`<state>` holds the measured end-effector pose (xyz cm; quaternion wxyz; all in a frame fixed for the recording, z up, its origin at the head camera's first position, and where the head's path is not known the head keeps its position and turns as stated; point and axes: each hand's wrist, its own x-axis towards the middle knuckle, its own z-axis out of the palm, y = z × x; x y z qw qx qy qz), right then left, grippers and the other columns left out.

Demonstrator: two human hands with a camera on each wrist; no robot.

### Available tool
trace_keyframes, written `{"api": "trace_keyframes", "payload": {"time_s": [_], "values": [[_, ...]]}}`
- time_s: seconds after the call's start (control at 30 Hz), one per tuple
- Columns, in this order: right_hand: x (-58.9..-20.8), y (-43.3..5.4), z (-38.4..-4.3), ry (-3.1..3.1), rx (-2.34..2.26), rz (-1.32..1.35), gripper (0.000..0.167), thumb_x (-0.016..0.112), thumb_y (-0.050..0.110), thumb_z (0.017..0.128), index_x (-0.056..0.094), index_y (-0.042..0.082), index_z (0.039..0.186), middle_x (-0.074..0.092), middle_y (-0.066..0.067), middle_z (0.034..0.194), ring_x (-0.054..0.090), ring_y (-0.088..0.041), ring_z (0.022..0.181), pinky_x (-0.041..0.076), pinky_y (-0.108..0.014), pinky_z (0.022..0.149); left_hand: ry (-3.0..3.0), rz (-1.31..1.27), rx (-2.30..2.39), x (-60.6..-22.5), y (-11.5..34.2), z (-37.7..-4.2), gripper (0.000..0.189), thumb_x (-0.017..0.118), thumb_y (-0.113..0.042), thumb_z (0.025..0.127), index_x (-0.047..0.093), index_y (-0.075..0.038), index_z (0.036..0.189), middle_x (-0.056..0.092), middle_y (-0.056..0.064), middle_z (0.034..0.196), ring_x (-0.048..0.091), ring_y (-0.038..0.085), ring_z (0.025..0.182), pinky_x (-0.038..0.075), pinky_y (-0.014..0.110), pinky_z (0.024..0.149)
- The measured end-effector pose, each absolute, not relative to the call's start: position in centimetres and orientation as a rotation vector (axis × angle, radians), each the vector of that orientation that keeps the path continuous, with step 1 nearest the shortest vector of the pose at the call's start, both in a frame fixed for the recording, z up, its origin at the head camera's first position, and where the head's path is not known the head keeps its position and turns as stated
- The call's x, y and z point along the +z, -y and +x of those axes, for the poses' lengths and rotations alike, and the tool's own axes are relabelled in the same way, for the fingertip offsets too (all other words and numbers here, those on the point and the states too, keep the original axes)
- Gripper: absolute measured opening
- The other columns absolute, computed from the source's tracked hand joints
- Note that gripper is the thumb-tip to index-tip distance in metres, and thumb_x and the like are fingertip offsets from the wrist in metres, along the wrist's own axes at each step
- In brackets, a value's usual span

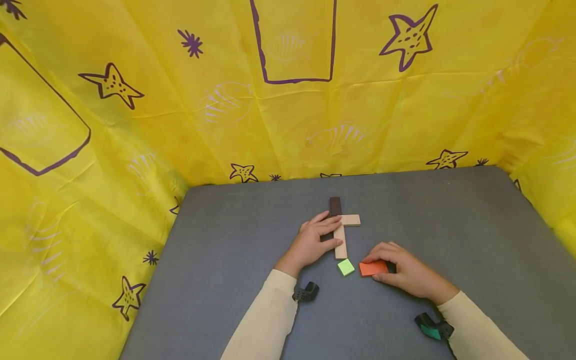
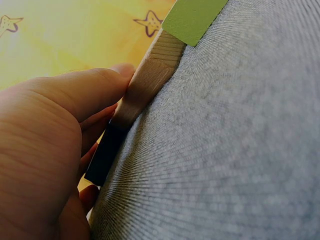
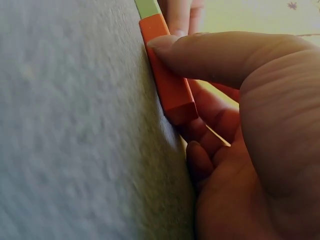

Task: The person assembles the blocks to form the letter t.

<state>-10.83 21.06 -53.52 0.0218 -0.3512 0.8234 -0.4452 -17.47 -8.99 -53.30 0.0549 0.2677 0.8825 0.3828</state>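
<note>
My right hand [image 1: 411,272] pinches an orange block [image 1: 371,268] between thumb and fingers, low over the table. In the right wrist view the thumb lies on the orange block's [image 3: 170,82] broad side. My left hand [image 1: 310,242] rests on a small layout of flat blocks, its fingers nearly straight. The thumb touches a long pale wooden block [image 1: 340,248]; the fingertips reach a crosswise pale wooden block [image 1: 352,220] and lie beside a dark brown block [image 1: 335,205]. A light green square block [image 1: 346,267] lies at the near end of the long block, left of the orange one.
A grey cloth-covered table [image 1: 234,235] spreads around the blocks. Yellow patterned fabric [image 1: 288,110] hangs behind it and along both sides. A dark band with a small device sits on each wrist, the left device [image 1: 307,292] and the right device [image 1: 433,327].
</note>
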Motion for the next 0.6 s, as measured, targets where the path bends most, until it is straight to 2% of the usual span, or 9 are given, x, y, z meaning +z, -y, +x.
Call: {"api": "trace_keyframes", "payload": {"time_s": [0.43,0.6], "values": [[-53.46,-20.62,-10.56,-2.539,-1.347,-1.122,0.032,0.085,0.012,0.097,0.079,0.025,0.125,0.069,0.014,0.121,0.058,-0.012,0.112,0.046,-0.034,0.095,-2.690,0.811,1.147,-53.29,8.97,-17.43,0.056,0.079,-0.033,0.104,0.063,-0.017,0.156,0.050,-0.015,0.163,0.024,0.007,0.160,0.020,0.053,0.127],[-53.39,-20.53,-10.51,-2.546,-1.311,-1.092,0.030,0.084,0.017,0.099,0.078,0.028,0.126,0.068,0.017,0.121,0.058,-0.011,0.113,0.045,-0.039,0.096,-2.698,0.819,1.142,-53.27,8.95,-17.42,0.057,0.079,-0.034,0.104,0.063,-0.017,0.156,0.051,-0.015,0.163,0.024,0.008,0.160,0.021,0.053,0.127]]}}
